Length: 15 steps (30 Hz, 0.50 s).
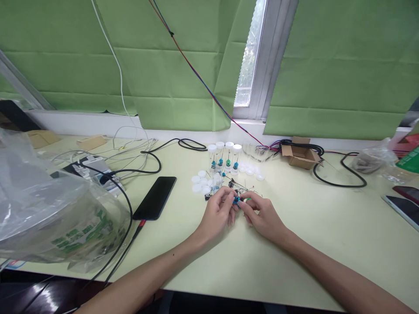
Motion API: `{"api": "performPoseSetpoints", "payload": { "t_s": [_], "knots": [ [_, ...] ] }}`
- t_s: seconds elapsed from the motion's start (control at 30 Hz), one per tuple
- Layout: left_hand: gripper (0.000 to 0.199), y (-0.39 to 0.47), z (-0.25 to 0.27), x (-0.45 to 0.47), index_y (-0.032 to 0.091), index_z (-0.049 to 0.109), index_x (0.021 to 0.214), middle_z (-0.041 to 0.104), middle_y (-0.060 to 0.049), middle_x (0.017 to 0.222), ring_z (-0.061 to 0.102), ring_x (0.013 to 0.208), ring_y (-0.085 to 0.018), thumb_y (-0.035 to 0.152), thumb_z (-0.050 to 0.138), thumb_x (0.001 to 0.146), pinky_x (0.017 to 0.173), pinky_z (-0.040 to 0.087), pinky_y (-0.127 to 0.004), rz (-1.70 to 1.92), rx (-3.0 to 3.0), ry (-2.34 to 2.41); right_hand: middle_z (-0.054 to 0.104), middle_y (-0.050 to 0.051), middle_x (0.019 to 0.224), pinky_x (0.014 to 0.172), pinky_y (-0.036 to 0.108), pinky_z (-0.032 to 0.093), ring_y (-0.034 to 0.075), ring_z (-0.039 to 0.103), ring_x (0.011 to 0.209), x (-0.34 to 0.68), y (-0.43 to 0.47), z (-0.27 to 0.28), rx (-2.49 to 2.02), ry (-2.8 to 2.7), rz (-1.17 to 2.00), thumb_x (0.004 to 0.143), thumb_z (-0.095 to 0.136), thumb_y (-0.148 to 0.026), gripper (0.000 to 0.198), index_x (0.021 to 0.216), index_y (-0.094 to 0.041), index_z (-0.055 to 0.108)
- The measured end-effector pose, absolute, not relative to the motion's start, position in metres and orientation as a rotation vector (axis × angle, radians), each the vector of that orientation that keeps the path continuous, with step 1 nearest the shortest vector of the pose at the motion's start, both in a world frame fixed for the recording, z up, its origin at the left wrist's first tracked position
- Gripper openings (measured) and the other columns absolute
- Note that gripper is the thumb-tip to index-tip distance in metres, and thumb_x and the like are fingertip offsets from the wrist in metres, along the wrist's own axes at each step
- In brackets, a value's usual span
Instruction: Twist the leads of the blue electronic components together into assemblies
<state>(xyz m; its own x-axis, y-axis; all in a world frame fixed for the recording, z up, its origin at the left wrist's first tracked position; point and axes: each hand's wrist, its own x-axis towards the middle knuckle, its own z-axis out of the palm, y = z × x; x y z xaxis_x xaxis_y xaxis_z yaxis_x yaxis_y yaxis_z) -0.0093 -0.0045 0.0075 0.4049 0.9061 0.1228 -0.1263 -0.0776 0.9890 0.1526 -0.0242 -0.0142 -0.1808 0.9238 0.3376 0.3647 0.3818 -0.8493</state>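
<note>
My left hand (221, 205) and my right hand (261, 212) meet near the middle of the table, thumbs and fingers closed on a small blue-and-black part (236, 200). Its exact kind is too small to tell, and the fingers partly hide it. Just beyond the hands lie loose dark pieces with thin stems (233, 183). Farther back stand several clear tubes with white caps (229, 153), holding small blue or green parts. Another clear tube (216, 181) stands behind my left hand. White round caps (196, 188) lie to its left, and more white caps (250, 171) lie at the right.
A black phone (155, 198) with a cable lies left of my arms. Large plastic bags (59, 205) fill the left side. An open cardboard box (299, 155) and black cables sit at the back right. Another phone (401, 209) lies near the right edge.
</note>
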Motion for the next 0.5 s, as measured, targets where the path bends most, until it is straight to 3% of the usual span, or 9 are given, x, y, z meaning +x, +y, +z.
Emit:
{"api": "performPoseSetpoints", "payload": {
  "t_s": [0.2,0.37,0.5],
  "knots": [
    [0.025,-0.0051,0.0054,-0.0110,0.020,0.051,0.092,0.051,0.005,0.061,0.048,0.043,-0.008,0.045,0.050,0.094,0.046,0.039,-0.022,1.008,1.426,0.767,0.044,-0.007,0.048,0.050,0.024,0.036,0.010,0.039,0.044,0.1516,-0.0255,-0.0098,-1.171,-1.750,0.744,0.097,0.046,-0.036,0.026,0.081,-0.019,0.056],
    [0.026,-0.0067,0.0063,-0.0107,0.020,0.051,0.091,0.052,0.005,0.065,0.048,0.044,-0.007,0.046,0.050,0.094,0.046,0.040,-0.022,1.006,1.435,0.761,0.044,-0.005,0.047,0.050,0.024,0.034,0.010,0.039,0.045,0.1508,-0.0246,-0.0089,-1.186,-1.760,0.708,0.099,0.040,-0.037,0.041,0.062,-0.020,0.045],
    [0.026,-0.0066,0.0065,-0.0101,0.019,0.051,0.092,0.053,0.004,0.065,0.049,0.045,-0.008,0.045,0.050,0.094,0.046,0.040,-0.021,1.006,1.436,0.761,0.045,-0.004,0.046,0.051,0.024,0.035,0.010,0.040,0.044,0.1513,-0.0241,-0.0104,-1.203,-1.745,0.722,0.100,0.038,-0.041,0.046,0.060,-0.020,0.044]
  ]
}}
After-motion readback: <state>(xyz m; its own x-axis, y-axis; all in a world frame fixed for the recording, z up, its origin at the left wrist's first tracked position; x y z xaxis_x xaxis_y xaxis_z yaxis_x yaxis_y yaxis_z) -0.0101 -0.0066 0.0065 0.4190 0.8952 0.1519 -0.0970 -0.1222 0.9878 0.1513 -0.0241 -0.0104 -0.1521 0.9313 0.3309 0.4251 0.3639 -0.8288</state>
